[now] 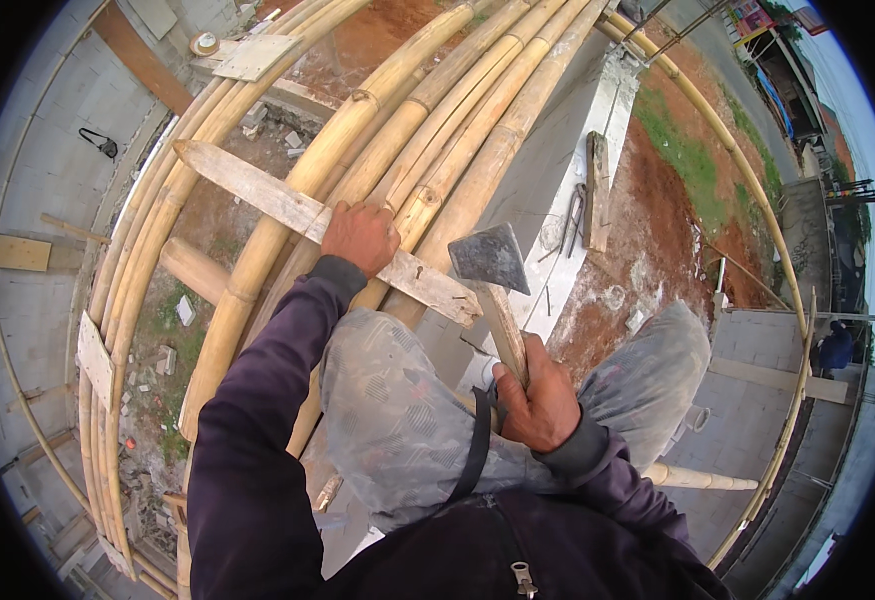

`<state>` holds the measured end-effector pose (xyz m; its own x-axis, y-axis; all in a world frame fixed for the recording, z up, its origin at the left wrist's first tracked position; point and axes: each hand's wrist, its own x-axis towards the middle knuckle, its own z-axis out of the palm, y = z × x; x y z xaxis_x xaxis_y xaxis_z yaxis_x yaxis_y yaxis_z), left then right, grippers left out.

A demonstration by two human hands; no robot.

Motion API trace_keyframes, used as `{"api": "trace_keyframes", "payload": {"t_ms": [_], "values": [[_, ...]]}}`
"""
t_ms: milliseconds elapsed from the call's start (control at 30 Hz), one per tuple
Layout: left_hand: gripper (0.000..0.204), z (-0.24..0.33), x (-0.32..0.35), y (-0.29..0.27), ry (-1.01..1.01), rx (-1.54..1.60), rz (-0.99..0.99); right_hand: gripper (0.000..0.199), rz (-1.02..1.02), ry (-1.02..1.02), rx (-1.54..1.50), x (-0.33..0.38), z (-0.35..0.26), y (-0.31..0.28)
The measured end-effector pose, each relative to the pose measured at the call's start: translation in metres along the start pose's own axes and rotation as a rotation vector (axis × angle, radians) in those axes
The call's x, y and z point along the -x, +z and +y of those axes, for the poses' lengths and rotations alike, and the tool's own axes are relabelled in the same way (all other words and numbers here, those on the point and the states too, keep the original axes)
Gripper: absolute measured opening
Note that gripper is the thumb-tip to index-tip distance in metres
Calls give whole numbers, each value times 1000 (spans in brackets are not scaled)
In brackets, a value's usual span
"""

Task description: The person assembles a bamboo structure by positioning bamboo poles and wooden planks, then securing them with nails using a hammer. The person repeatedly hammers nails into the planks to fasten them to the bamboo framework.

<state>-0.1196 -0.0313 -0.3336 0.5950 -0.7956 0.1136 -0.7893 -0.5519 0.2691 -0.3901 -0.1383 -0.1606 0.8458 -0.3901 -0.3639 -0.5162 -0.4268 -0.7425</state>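
Observation:
A rough, pale wooden board [257, 192] lies slantwise across several bamboo poles [457, 165]. My left hand [359, 237] is closed over the middle of this board, its knuckles bent and fingertips mostly hidden. Just right of that hand, a nail [419, 271] sticks out of the board. My right hand [539, 400] grips the wooden handle of a hammer [489, 258] with a broad grey metal head. The head is raised near the board's right end, and the handle slopes down to my fist, in front of my knees.
On the concrete wall top [542, 270] to the right lie a dark pincer-like tool [571, 222], a wood offcut [596, 192] and loose nails [547, 300]. More bundled bamboo [142, 270] runs along the left, joined by short boards [95, 358]. Far below are red soil and rubble.

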Motion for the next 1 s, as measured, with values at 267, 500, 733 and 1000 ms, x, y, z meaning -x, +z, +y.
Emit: {"api": "trace_keyframes", "payload": {"t_ms": [267,500,733,1000], "values": [[18,2,7,5,10,52,23,34,-10,-99,90,-6,-13,-1],[18,0,8,5,16,45,85,27,-174,-32,329,-26,-5,5],[22,2,8,2,-14,57,49,27,299,-413,-177,-2,-54,-36],[20,3,5,-3,-28,91,-32,28,-45,-154,293,-31,0,14]]}}
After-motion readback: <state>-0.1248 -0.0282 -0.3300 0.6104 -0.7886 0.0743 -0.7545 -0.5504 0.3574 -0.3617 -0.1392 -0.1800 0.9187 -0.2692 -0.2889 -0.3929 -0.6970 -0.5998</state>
